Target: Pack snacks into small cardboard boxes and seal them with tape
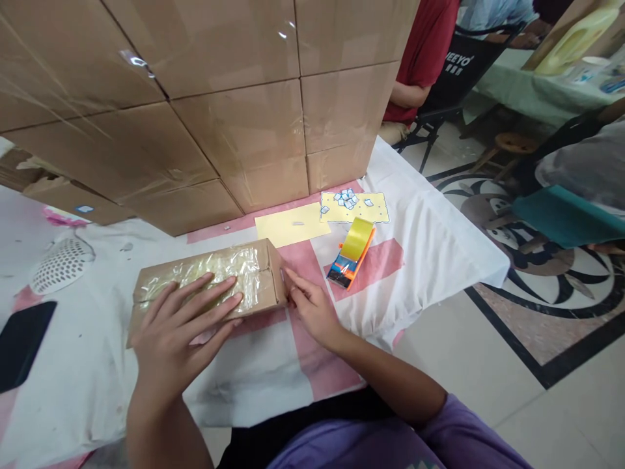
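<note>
A small brown cardboard box (258, 273), taped over its top with clear tape, lies on the white and pink table cloth (430, 241) in front of me. My left hand (180, 329) rests flat on the box's top with fingers spread. My right hand (310, 306) touches the box's right end, its fingertips pressed against the cardboard. An orange and blue tape dispenser (352, 254) with a yellowish roll lies just right of the box, apart from both hands.
A wall of large taped cartons (219, 98) stands behind the box. Two yellow sheets (293, 225), one with small white labels (346, 198), lie by it. A black phone (22, 342) and white mesh scoop (61, 264) lie left. People sit at the back right.
</note>
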The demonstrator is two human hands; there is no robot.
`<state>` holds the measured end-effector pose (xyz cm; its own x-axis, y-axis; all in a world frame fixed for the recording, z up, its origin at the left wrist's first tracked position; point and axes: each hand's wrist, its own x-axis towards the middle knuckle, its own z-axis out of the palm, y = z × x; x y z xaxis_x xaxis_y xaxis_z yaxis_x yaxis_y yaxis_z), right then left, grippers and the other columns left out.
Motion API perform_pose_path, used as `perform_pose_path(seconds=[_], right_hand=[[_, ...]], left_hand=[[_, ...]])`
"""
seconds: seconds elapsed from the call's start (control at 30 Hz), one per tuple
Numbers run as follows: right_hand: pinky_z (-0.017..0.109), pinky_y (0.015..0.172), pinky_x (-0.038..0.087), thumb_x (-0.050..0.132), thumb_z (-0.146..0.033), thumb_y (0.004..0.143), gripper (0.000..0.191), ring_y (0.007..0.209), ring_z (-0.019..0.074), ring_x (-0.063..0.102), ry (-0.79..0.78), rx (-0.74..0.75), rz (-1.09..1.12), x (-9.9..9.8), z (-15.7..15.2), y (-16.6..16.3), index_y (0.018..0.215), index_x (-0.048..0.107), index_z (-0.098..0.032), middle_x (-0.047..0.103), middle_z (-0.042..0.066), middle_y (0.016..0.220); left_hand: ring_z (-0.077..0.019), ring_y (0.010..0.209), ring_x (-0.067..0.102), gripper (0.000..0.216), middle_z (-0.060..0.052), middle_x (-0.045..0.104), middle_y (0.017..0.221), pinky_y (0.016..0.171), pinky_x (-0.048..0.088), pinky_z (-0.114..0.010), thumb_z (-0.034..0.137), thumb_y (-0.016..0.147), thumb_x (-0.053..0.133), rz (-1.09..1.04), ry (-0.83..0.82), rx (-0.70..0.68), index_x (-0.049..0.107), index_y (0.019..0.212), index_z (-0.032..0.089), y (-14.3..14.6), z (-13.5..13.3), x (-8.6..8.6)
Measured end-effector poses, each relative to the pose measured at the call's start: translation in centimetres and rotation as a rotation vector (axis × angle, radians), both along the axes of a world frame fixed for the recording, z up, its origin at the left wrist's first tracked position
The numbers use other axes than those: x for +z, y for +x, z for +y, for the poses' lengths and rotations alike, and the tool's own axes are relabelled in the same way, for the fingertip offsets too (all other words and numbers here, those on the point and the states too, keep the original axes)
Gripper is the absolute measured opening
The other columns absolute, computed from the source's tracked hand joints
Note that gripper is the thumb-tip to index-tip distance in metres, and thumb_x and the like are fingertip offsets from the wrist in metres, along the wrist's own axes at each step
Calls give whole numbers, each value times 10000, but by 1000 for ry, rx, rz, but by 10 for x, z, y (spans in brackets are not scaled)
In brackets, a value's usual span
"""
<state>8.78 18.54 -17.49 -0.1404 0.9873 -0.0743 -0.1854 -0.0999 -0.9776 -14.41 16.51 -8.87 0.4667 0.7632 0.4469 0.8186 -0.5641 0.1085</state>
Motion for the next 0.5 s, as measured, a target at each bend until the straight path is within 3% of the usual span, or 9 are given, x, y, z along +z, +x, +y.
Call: perform_pose_path(seconds=[0.17,0.3,0.5], right_hand=[[446,1282,312,548,-328,973,464,1459,214,489,82,6,-39,0,-1,1,1428,616,-271,571,-5,1508],[467,1204,424,618,-462,940,507,1386,253,563,39,19,43,-5,3,3,1416,630,-287,622,6,1463],[467,1032,558,639,-527,923,456,1209,278,661,31,-75,52,-13,-8,0,1317,708,-311,761,22,1205]], left_hand=[[-321,1357,569,405,9,695,1364,1112,399,-604,309,910,688,-13,12,-13,639,1301,402,1,0,1],[-318,1356,570,391,7,692,1372,1127,391,-580,330,909,686,-17,15,-17,656,1293,395,-1,3,-1],[-315,1355,570,398,-12,688,1380,1119,392,-580,321,911,687,14,58,-34,646,1302,381,-5,5,-5]])
